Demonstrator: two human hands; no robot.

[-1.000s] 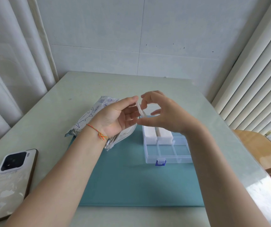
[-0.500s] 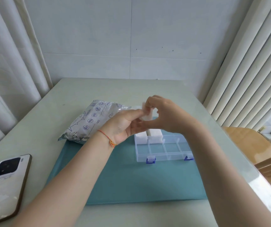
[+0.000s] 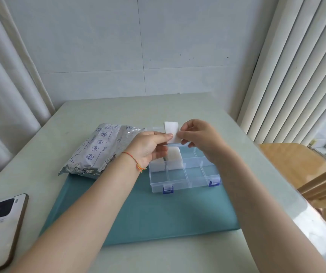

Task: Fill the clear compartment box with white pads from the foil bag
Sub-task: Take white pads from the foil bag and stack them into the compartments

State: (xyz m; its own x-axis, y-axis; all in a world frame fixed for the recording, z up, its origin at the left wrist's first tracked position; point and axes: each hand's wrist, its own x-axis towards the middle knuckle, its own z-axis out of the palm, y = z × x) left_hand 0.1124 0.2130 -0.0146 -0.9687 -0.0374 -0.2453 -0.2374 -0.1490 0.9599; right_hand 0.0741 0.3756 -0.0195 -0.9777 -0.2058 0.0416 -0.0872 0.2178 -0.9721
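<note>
White pad [image 3: 171, 132] is pinched by both hands, left [image 3: 150, 147] and right [image 3: 199, 139], above the box [image 3: 185, 174]; soft, it might bend and miss its slot.

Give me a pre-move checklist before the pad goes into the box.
1. Grip: ok. Left hand and right hand both pinch the white rectangular pad, held upright above the box.
2. Clear plastic compartment box open: ok, lid back, blue latches undone.
3. Free compartment: ok. Near row looks empty; far-left cells hold stacked white pads.
4. Single pad or several stuck together: cannot tell.
5. Box seated: ok, flat on the teal mat.
6. Silver printed foil bag within reach: ok, beside the left hand; whether its mouth is open, cannot tell.
</note>
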